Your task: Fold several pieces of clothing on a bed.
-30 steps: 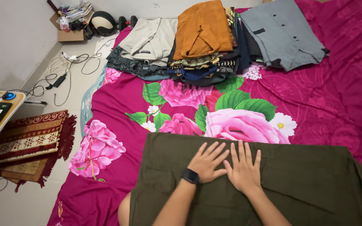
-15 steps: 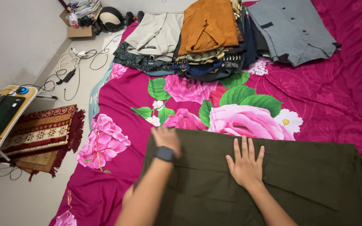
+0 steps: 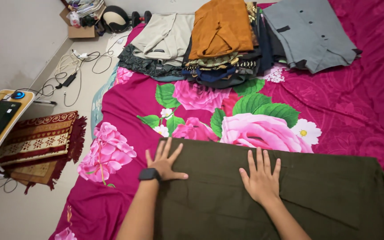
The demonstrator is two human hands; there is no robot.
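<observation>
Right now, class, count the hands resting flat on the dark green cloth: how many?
2. The left hand lies spread at the dark green cloth's left edge, partly on the pink bedsheet; the right hand presses near its middle. None seem hidden.

I count two hands, my left hand [image 3: 164, 161] and my right hand [image 3: 260, 178]; one dark olive cloth [image 3: 290, 195]; one floral bedsheet [image 3: 192, 111]; one smartwatch [image 3: 149, 174]; one grey shirt [image 3: 310, 35]; one orange garment [image 3: 221, 26]; one beige garment [image 3: 163, 38]; one patterned rug [image 3: 38, 146]; one helmet [image 3: 114, 18]; one cardboard box [image 3: 78, 31]; one laptop table [image 3: 1, 129].
</observation>
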